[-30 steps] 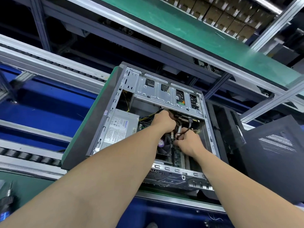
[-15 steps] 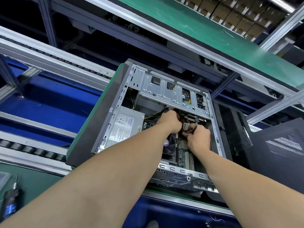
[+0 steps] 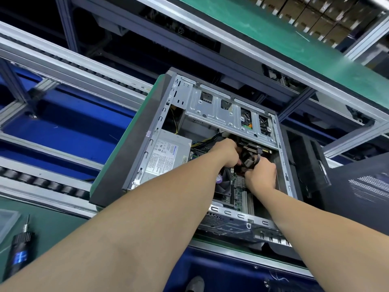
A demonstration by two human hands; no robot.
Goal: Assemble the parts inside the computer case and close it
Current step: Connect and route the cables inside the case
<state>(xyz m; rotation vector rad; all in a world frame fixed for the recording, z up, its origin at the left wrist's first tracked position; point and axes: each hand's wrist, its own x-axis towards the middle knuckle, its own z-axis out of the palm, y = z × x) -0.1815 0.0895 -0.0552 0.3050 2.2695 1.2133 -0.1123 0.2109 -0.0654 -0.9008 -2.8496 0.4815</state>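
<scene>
Fingers (image 3: 233, 162) of my left hand (image 3: 226, 152) and right hand (image 3: 261, 175) curl round the cables (image 3: 249, 160) at three o'clock in the case (image 3: 147, 148); I'd bundle them gently, clear of the fan (image 3: 224, 185).

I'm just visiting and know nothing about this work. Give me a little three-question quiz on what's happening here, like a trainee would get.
1. True or false: the computer case is closed.
2. The left hand and right hand both grip: A) a hammer, B) black cables, C) a cloth.
3. Which tool lies on the green bench, lower left?
Key: 1 false, its inside is open to view; 2 B; 3 the screwdriver.
</scene>
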